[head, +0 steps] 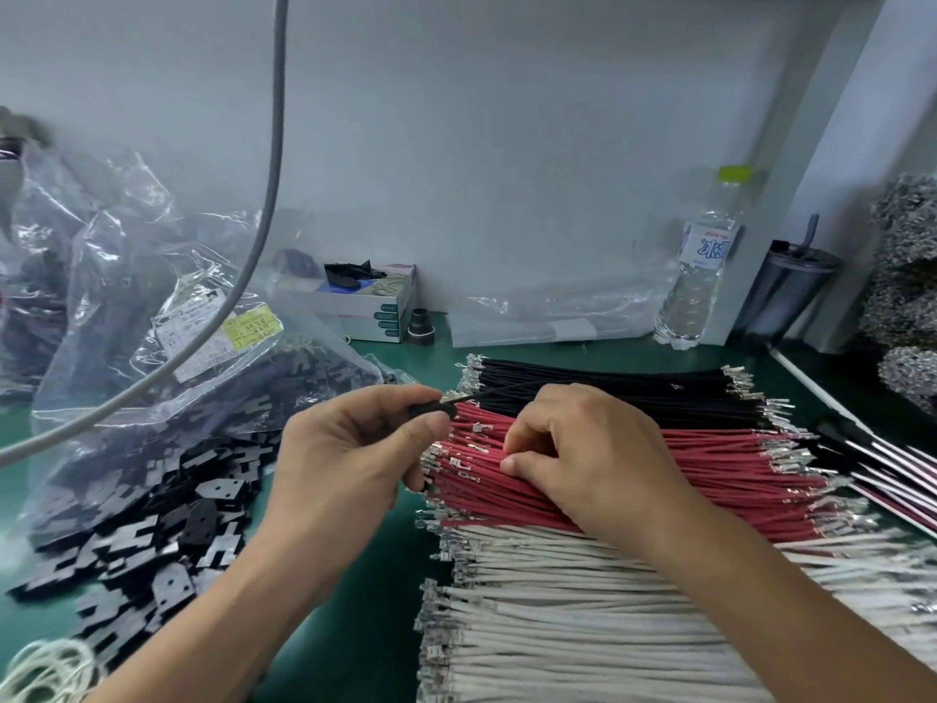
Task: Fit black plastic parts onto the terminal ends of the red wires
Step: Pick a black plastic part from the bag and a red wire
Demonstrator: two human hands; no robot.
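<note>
Left hand (350, 443) pinches black plastic part (433, 410); right hand (583, 449), just beside, fingers curled into red wires (710, 464), long axes crossing the counter, terminals facing the part.

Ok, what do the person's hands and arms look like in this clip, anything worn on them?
Both hands, left and right, are bare: no gloves, rings or watch visible. The forearms are bare too, with no sleeves reaching into the head view. Fingernails look short and unpainted.

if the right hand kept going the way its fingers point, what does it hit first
Its fingers point left along the red wires that the right hand rests on, so it would likely meet their metal terminal ends first, then the left hand holding a black part. Depth is unclear.
</note>
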